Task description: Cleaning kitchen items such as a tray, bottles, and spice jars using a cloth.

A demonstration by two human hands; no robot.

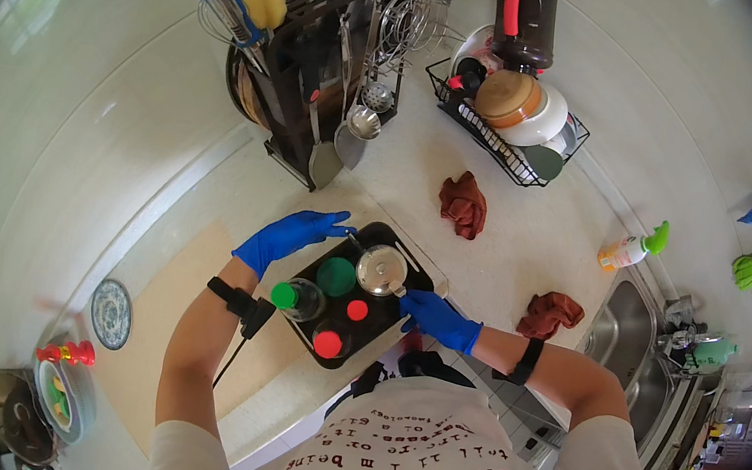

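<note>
A black tray [374, 350] lies at the counter's front edge. On it stand a small lidded pot [382, 270], a jar with a dark green lid [336, 276], a clear bottle with a green cap [285, 296] and two red-capped containers [357, 310] [328, 344]. My left hand [291, 234], in a blue glove, reaches over the tray's left side with its fingers stretched beside the pot's thin spout or handle. My blue-gloved right hand [440, 318] is at the tray's right edge, fingers curled against the pot's light-coloured grip; whether they close on it is hidden.
Behind the tray stands a utensil rack [305, 73] with ladles and whisks. A wire dish basket [503, 148] holds bowls. Two brown cloths [464, 206] [550, 316] lie on the counter. A spray bottle [626, 253] stands by the steel sink [623, 320]. A patterned plate [112, 314] is at left.
</note>
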